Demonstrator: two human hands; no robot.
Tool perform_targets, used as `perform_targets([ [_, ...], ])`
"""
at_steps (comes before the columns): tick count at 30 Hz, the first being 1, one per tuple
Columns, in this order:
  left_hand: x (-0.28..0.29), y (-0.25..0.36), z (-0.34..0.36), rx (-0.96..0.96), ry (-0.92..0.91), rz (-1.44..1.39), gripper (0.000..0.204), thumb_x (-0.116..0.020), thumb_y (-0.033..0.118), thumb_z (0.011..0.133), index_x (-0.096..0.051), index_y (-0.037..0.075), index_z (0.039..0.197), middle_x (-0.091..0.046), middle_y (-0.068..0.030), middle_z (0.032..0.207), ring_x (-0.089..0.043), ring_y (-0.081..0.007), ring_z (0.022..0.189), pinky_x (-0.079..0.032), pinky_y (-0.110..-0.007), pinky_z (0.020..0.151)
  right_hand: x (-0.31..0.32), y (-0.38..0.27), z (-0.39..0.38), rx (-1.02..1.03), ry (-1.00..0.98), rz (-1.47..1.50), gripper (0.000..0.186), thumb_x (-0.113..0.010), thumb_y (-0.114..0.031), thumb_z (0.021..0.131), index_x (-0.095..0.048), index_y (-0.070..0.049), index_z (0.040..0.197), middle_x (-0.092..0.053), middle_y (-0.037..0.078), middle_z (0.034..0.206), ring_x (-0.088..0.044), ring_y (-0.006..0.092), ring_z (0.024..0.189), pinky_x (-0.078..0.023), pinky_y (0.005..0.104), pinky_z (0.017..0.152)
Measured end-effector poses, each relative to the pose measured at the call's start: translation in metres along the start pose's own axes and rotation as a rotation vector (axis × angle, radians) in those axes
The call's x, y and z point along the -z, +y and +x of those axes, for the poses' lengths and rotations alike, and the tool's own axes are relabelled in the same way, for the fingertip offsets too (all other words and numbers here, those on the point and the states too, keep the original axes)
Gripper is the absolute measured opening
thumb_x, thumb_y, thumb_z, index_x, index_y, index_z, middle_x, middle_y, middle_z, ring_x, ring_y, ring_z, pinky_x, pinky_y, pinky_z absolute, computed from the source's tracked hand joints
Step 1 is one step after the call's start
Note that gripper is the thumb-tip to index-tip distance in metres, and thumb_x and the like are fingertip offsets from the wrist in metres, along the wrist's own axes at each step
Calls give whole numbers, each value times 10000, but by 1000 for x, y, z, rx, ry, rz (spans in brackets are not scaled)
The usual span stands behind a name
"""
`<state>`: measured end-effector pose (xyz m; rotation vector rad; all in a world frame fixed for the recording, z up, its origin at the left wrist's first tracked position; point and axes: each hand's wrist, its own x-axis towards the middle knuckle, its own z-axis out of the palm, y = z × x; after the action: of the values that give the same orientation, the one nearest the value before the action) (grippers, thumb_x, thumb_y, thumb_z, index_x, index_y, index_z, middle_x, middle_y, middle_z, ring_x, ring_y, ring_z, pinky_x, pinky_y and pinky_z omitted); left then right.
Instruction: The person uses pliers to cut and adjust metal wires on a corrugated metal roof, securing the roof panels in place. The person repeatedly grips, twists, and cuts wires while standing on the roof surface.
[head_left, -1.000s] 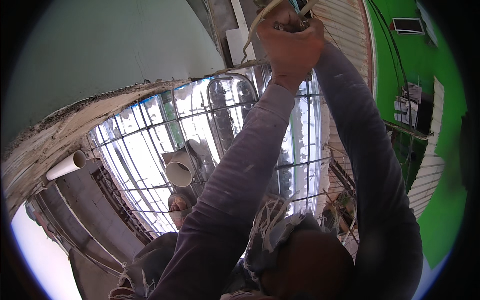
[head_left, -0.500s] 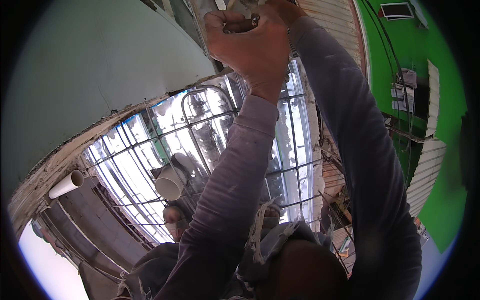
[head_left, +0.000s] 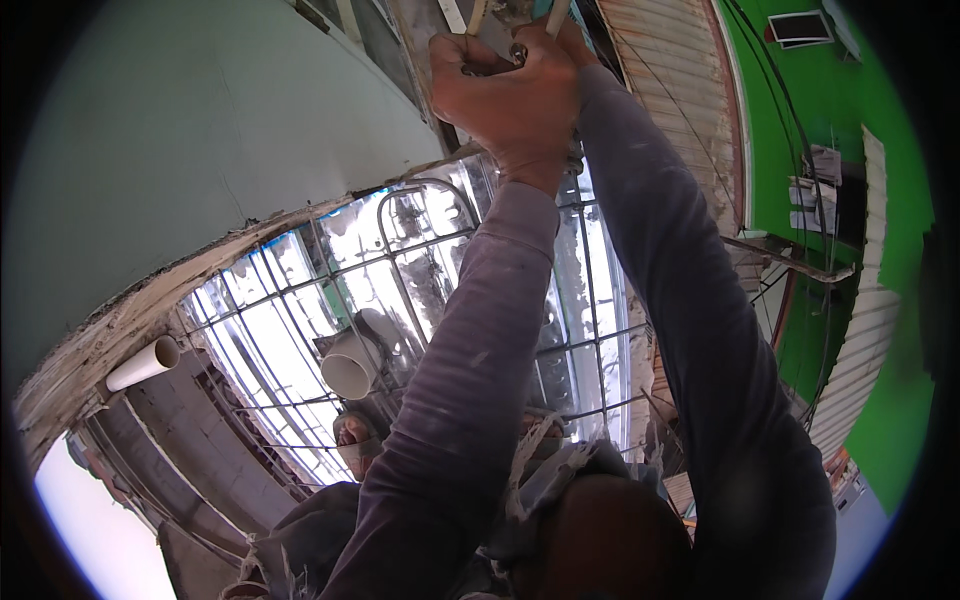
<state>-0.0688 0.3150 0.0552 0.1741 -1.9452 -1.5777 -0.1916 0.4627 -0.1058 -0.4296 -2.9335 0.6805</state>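
Note:
Both my arms reach up to the top of the view in grey-purple sleeves. My left hand (head_left: 508,105) is closed, its fingers curled round a small dark metal piece (head_left: 517,54) whose kind I cannot make out. Just beyond its fingers, a cream rod (head_left: 478,16) and a second pale rod (head_left: 558,17) show. Behind the left hand, close against it, is my right hand (head_left: 577,45). Its fingers are mostly hidden, so what it holds cannot be seen.
Below the hands lies a metal bar grid (head_left: 400,248) over shiny sheeting. A white pipe (head_left: 350,372) comes up through it; another pipe (head_left: 145,365) juts out at left. A grey-green wall (head_left: 220,150) is at left, a bright green wall (head_left: 760,120) with hanging cables at right.
Both hands sit slightly lower and the left one slightly further right in the view. The pale rods beyond the left hand now show more. The left hand stays closed.

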Motion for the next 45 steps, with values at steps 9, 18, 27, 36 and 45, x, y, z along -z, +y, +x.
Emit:
perform_targets([
  [9, 8, -3, 2, 159, -19, -255, 415, -716, -24, 788, -324, 84, 704, -427, 15, 661, -407, -49, 605, -305, -242, 522, 13, 13, 1, -128, -73, -92, 452, -749, -481, 849, -787, -34, 913, -752, 223, 961, -749, 378, 903, -585, 458, 833],
  [18, 1, -15, 3, 129, -62, -273, 407, -726, 60, 765, -321, 74, 730, -330, 12, 659, -359, -110, 601, -308, -283, 544, 16, -17, 12, 221, 31, -205, 210, -652, -187, 806, -776, -22, 847, -732, 225, 825, -727, 421, 813, -579, 501, 725],
  [27, 11, -9, 5, 118, -7, -326, 405, -735, 77, 750, -332, 69, 710, -352, 9, 650, -348, -108, 603, -276, -294, 550, 51, -60, -4, 192, 192, 2, 227, -652, -194, 827, -740, 2, 754, -710, 263, 795, -710, 442, 779, -558, 524, 690],
  [36, 19, -28, 3, 173, 15, -325, 340, -710, 19, 780, -378, 57, 712, -411, 8, 672, -417, -89, 603, -339, -264, 541, 22, -39, 20, 509, 196, 68, 278, -692, -287, 824, -719, -36, 708, -678, 230, 705, -668, 452, 671, -525, 529, 611],
  [45, 25, -28, -1, 428, 215, -333, 341, -783, 56, 789, -478, -27, 917, -513, -74, 817, -517, -134, 644, -429, -284, 586, 28, -30, 8, 425, 213, 17, 247, -691, -281, 834, -725, -62, 724, -677, 203, 694, -674, 420, 655, -526, 512, 597],
])
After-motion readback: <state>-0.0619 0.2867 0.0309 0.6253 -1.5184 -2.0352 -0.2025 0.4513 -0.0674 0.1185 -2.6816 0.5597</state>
